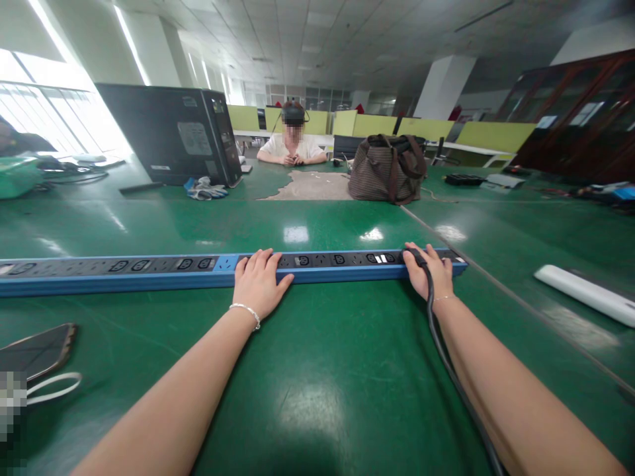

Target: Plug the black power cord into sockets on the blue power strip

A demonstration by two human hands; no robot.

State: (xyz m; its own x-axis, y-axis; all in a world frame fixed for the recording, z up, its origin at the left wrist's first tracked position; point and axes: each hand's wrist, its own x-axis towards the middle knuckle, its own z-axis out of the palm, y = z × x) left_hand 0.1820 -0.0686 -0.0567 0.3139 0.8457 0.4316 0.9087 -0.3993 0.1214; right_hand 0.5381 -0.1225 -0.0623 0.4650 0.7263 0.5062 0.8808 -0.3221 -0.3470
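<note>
A long blue power strip with black sockets lies across the green table. My left hand rests on it just right of a blue socket section, its fingers spread over the top. Near the strip's right end, my right hand is closed around the plug of a black power cord. The plug is at the sockets; how deep it sits is hidden by my fingers. The cord runs down along my right forearm to the bottom edge.
A phone and a white loop strap lie at the left. A white bar is at the right. Farther back are a computer tower, gloves, a brown bag and a seated person wearing a headset.
</note>
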